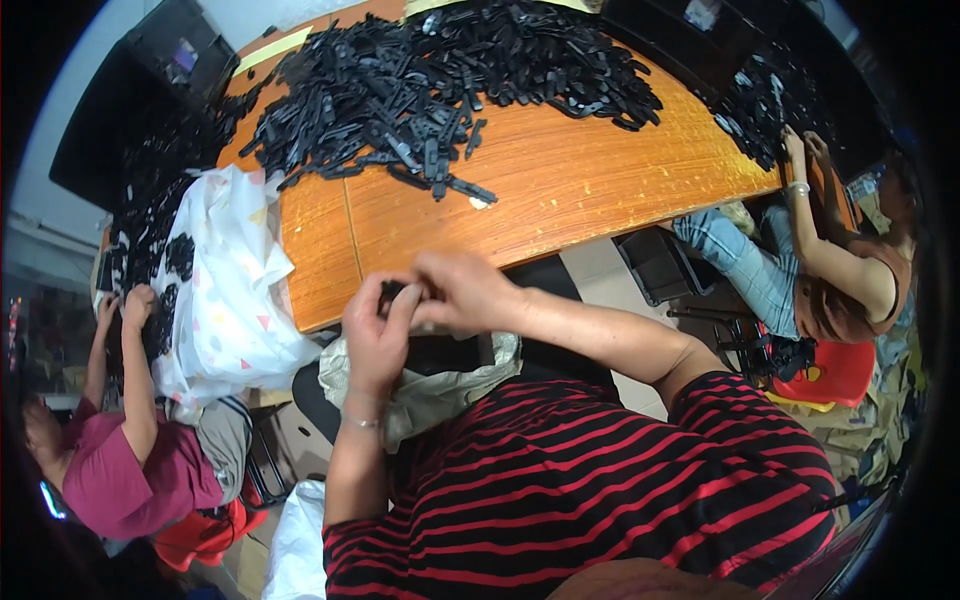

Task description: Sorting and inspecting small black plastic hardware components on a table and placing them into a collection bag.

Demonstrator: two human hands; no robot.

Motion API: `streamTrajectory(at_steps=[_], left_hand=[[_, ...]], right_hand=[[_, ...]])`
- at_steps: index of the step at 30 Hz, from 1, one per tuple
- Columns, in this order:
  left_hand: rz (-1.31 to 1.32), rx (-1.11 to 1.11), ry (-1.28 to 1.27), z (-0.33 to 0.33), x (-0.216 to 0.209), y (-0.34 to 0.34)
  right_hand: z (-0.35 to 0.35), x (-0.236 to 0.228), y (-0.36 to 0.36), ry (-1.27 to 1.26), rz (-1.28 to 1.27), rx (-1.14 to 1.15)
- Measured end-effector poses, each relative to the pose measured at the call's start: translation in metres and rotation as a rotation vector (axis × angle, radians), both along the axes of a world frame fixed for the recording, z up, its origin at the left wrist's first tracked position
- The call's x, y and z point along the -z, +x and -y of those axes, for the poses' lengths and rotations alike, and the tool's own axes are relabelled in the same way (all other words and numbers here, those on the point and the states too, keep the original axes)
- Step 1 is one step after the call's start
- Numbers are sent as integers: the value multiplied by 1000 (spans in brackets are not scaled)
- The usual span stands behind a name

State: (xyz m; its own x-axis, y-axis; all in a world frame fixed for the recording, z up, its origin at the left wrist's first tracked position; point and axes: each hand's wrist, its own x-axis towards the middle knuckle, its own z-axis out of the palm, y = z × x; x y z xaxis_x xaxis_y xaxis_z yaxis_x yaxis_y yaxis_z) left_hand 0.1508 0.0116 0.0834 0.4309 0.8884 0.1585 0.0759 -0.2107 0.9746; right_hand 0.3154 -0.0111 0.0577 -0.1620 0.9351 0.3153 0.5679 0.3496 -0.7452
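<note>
Wooden surface (560, 170): one. Black parts (400, 120): one big heap toward its far side, pieces uncountable. Own hands (375, 335): two, by its near edge. Co-workers (130, 470): two, flanking it. Patterned bag (225, 290): one, left of it.

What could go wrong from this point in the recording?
The small dark piece at the fingers of the left hand could slip, perhaps into the open pale bag below. The right hand, blurred and close by, might knock it loose. Parts in the loose black pile might slide if the wooden table is bumped.
</note>
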Motion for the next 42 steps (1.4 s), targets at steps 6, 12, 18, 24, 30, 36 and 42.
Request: streamTrajectory(at_steps=[6, 12, 18, 24, 30, 36, 42], left_hand=[[-725, 329, 236, 5, -9, -42], [-536, 209, 395, -11, -13, -6], [-570, 14, 834, -55, 4, 79], [-642, -17, 846, -81, 37, 108], [-559, 35, 810, -81, 41, 86], [-537, -68, 888, -71, 36, 69], [-409, -87, 842, -69, 30, 66]], right_hand=[[13, 0, 36, -94, 43, -184], [-8, -16, 197, 37, 347, 656], [-40, -13, 287, -24, 681, 1040], [-60, 10, 266, -11, 673, 983], [-49, 7, 214, 173, 564, 711], [-43, -1, 168, 175, 382, 472], [-30, -10, 173, 217, 372, 485]])
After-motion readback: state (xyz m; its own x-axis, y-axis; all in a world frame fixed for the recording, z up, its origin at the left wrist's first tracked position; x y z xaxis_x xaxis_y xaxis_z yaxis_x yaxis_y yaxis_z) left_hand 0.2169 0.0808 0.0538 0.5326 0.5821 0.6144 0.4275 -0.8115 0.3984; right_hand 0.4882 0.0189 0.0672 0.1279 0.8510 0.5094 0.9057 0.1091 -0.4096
